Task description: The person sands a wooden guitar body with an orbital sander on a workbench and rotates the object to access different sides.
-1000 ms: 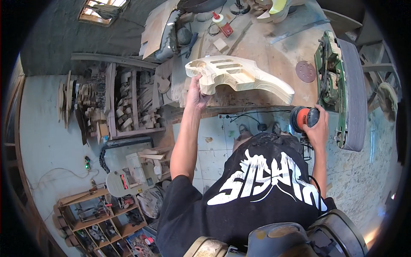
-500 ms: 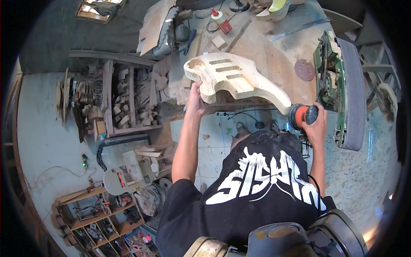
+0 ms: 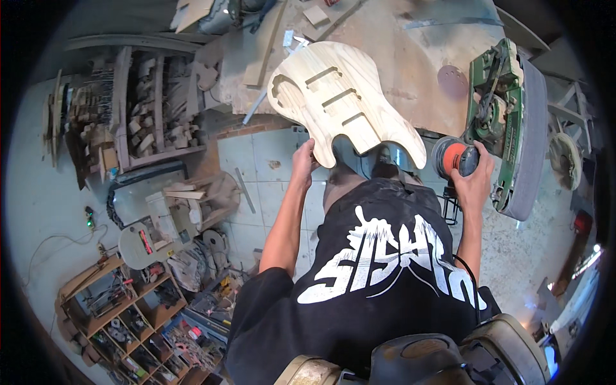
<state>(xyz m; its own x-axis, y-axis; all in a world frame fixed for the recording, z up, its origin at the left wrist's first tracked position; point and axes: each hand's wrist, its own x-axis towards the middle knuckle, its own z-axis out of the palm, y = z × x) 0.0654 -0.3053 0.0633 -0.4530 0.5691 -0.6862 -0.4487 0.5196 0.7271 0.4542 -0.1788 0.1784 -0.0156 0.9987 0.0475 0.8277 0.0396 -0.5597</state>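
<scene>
A pale, unpainted wooden electric guitar body [image 3: 362, 67] is held out over the front edge of the bench, its routed pickup slots and rounded cavity facing up. My left hand [image 3: 303, 163] is closed around one of its horns, with the fingertips hidden beneath the wood. In my right hand [image 3: 473, 178] is a round orbital sander [image 3: 457, 158], black with an orange band. The sander is beside the other horn, with a small gap between them; its pad faces toward the body.
A wooden workbench [image 3: 423, 70] carries a perforated sanding disc [image 3: 453, 82] and wood offcuts [image 3: 316, 16]. Close on the right stands a green belt sander [image 3: 494, 115] with a wide grey belt. Scrap-wood racks [image 3: 122, 102] and a compartmented tool shelf [image 3: 131, 317] are at left.
The guitar body has come closer to me and turned, showing more of its top face. My left hand shifted slightly right and down in view; my right hand still holds the sander.
</scene>
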